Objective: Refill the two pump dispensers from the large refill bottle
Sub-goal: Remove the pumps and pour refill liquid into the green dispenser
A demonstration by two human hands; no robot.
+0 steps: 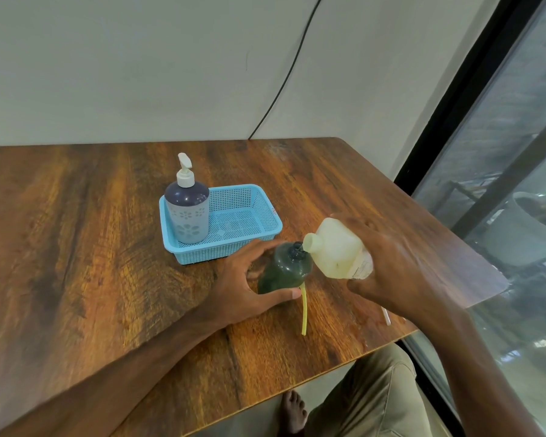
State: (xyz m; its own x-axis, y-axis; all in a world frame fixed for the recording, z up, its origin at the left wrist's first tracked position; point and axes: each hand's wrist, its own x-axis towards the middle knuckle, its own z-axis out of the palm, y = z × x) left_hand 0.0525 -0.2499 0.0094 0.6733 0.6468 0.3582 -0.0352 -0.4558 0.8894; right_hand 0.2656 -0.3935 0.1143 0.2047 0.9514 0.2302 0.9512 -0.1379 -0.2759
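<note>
The table (76, 231) is being viewed closely from above by one head-worn camera facing the wall (139, 74).

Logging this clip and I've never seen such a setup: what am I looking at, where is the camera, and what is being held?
There is no machine here: a person works with bare hands, and the single picture comes from a camera worn on the head, looking down. The left hand grips a dark green dispenser with its pump off, standing on the wooden table. The right hand holds the pale refill bottle tilted, its mouth at the dispenser's opening. A second dispenser, pump on, stands in a blue basket. A yellow-green tube lies on the table.
</note>
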